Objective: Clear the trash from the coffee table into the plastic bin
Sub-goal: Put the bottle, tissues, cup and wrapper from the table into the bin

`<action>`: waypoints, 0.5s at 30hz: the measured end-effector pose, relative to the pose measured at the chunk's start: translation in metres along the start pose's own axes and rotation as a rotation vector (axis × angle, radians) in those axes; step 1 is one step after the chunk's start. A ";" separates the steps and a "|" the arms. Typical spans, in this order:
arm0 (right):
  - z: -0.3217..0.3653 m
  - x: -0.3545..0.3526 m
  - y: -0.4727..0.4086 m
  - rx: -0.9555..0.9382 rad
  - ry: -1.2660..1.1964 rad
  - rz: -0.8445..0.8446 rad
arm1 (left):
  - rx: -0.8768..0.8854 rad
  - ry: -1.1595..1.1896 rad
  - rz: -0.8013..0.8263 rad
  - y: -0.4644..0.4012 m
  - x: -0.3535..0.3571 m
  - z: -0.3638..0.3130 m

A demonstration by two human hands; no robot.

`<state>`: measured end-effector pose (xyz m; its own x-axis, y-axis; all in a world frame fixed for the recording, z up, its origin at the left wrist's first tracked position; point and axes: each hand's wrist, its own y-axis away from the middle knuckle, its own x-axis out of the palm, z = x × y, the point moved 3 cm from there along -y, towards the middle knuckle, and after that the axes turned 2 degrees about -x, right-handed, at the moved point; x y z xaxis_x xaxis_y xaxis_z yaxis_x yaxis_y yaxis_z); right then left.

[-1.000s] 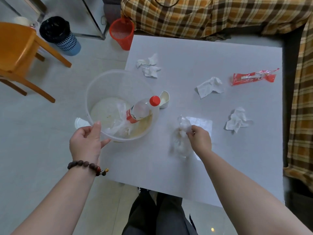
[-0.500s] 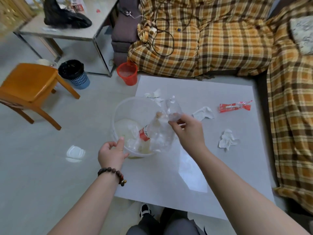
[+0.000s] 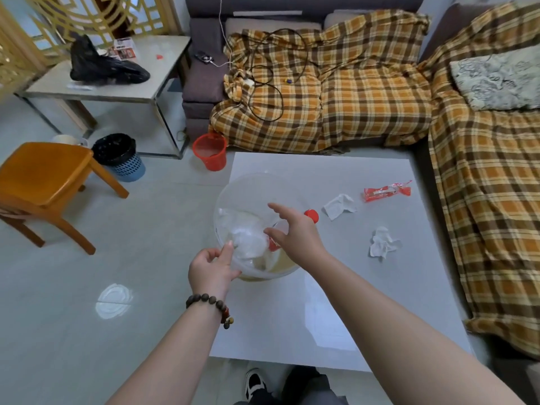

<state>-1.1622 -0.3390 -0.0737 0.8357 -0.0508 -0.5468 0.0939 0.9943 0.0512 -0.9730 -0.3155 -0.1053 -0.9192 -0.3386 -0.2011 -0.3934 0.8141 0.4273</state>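
A clear plastic bin (image 3: 233, 197) hangs at the left edge of the white coffee table (image 3: 365, 287). My left hand (image 3: 211, 268) grips its near rim. Inside lie a crumpled clear plastic bag (image 3: 247, 238) and a bottle with a red cap (image 3: 312, 215), partly hidden by my right hand (image 3: 293, 233). That hand hovers over the bin with fingers spread and nothing in it. On the table remain two crumpled white tissues (image 3: 339, 206) (image 3: 382, 245) and a red snack wrapper (image 3: 385, 192).
A plaid-covered sofa (image 3: 336, 92) runs along the table's far and right sides. On the floor to the left stand an orange stool (image 3: 43, 179), a black-lined blue bin (image 3: 119, 157) and a red basket (image 3: 210, 152). A white lid (image 3: 114, 299) lies on the floor.
My right hand lifted the clear bag off the table, carried it over the bin and let it go inside. The view tilted up toward the sofa.
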 end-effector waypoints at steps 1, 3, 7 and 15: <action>-0.002 -0.008 0.004 -0.003 0.011 -0.022 | 0.004 -0.005 0.006 -0.001 0.003 -0.001; -0.008 -0.026 0.013 -0.004 0.025 -0.073 | 0.010 -0.022 0.030 -0.002 0.010 -0.003; -0.037 -0.074 0.034 0.029 0.026 -0.202 | 0.006 -0.056 0.081 -0.005 0.035 -0.011; -0.162 -0.159 0.050 0.291 0.105 -0.286 | -0.007 -0.070 0.116 0.008 0.120 -0.017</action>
<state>-1.3783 -0.2660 -0.1196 0.6959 -0.2958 -0.6544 0.4753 0.8728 0.1110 -1.0866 -0.3574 -0.1110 -0.9551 -0.2079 -0.2112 -0.2846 0.8424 0.4575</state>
